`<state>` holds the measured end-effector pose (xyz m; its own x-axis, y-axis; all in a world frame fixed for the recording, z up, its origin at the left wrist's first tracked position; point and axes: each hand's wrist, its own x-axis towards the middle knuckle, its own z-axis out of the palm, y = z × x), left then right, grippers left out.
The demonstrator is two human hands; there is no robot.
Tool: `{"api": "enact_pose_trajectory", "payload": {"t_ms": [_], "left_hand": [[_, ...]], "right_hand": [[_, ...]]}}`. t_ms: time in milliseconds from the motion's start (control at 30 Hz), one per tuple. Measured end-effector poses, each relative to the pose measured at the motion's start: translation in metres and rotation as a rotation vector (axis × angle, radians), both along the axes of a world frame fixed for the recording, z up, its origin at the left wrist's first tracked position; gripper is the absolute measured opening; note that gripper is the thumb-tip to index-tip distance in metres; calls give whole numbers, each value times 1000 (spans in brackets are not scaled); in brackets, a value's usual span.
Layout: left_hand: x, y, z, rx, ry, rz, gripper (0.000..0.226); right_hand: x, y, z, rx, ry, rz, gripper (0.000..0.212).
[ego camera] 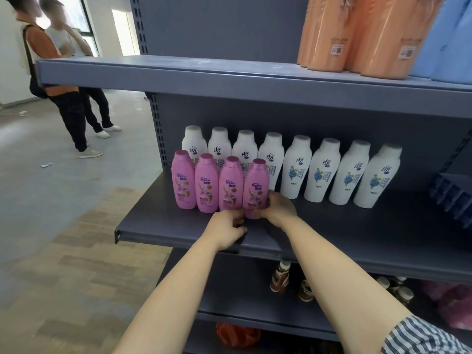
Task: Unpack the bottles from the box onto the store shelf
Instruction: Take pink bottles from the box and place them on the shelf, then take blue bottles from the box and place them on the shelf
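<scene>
Several pink bottles stand upright in a front row on the grey middle shelf, ahead of a back row of white bottles. My right hand grips the lower right side of the rightmost pink bottle, which stands on the shelf. My left hand touches that same bottle's base from the front left, fingers curled against it. The neighbouring pink bottle stands touching it on the left. No box is in view.
Tall orange bottles and blue ones fill the upper shelf's right side. A dark blue tray sits at the middle shelf's right end. Brown bottles stand on the lower shelf. Two people stand at left on the floor.
</scene>
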<state>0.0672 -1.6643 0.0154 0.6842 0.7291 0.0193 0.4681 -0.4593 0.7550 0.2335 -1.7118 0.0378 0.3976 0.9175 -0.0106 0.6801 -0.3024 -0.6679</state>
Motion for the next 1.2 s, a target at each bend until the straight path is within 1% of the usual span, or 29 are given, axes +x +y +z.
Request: {"api": "enact_pose_trajectory", "payload": {"t_ms": [233, 333, 400, 433, 600, 767, 833, 900, 1033, 1100, 1200], "left_hand": [[-1, -2, 1, -19, -11, 5, 45], [-1, -6, 4, 17, 23, -23, 43], [-4, -10, 5, 75, 56, -43, 43], [-6, -13, 6, 112, 70, -52, 44], [-20, -28, 16, 287, 214, -136, 64], [-23, -51, 20, 329, 305, -213, 73], [-23, -67, 18, 379, 336, -238, 74], [-24, -84, 13, 441, 343, -271, 74], [-35, -116, -10, 553, 326, -329, 75], [-44, -131, -30, 562, 414, -364, 76], [-61, -155, -68, 506, 560, -391, 78]], "right_hand": [[-3, -4, -12, -27, -36, -68, 51], [-7, -14, -11, 44, 59, -136, 56], [-12, -26, -12, 105, 151, -161, 60], [-15, -34, -13, 125, 166, -164, 60], [-28, -73, -12, 112, 84, -188, 58], [-39, -123, -1, 80, 2, -245, 47], [-43, -144, -1, 61, -37, -270, 41], [-48, -163, -7, 30, -45, -277, 40], [-63, -195, -33, -95, -106, -235, 51], [-71, -211, -56, -187, -129, -196, 58], [-86, -238, -101, -313, -115, -164, 65]]}}
